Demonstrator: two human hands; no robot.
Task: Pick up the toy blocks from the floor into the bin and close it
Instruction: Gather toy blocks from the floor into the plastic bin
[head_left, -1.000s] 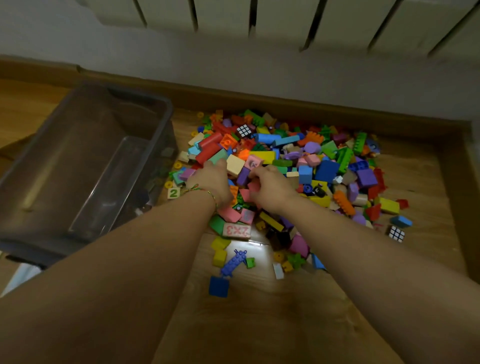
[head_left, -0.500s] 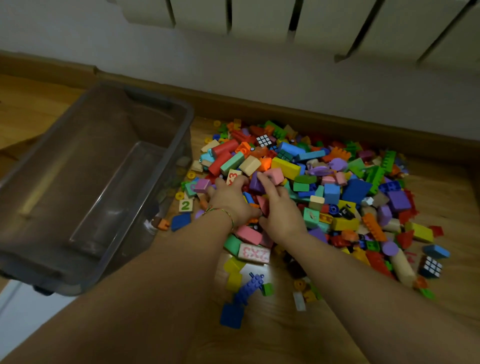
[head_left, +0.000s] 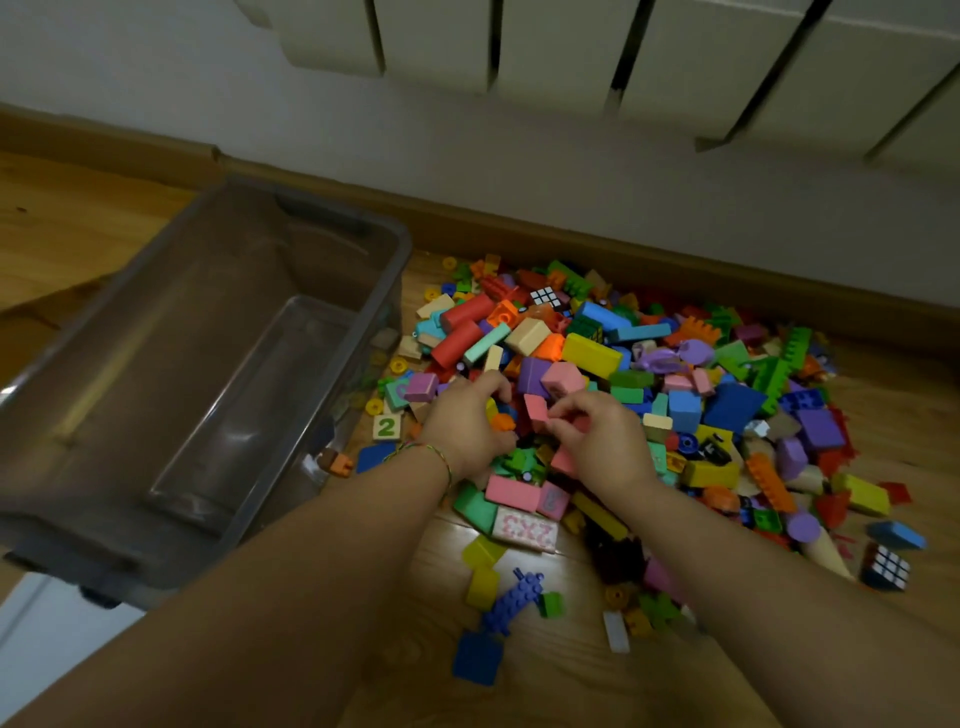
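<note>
Toy blocks (head_left: 597, 358): big multi-colour heap, foam + plastic, all jumbled on wood floor (head_left: 519, 696) by the skirting (head_left: 727, 270). Strays lie at the front, e.g. a blue square (head_left: 475, 657). Pink block (head_left: 536, 410) at heap's near-left side, pinched by right hand (head_left: 597, 441). Bin (head_left: 208, 312): smoky see-thru plastic, upright, open top, just beside heap's left edge.

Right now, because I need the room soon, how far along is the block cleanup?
Barely started. Done: nothing yet; no blocks show inside the bin. In hand: the right hand pinches a pink block, and the left hand curls into the pile; its grip is unclear. Left: nearly the whole pile on the floor, then closing the bin.
</note>
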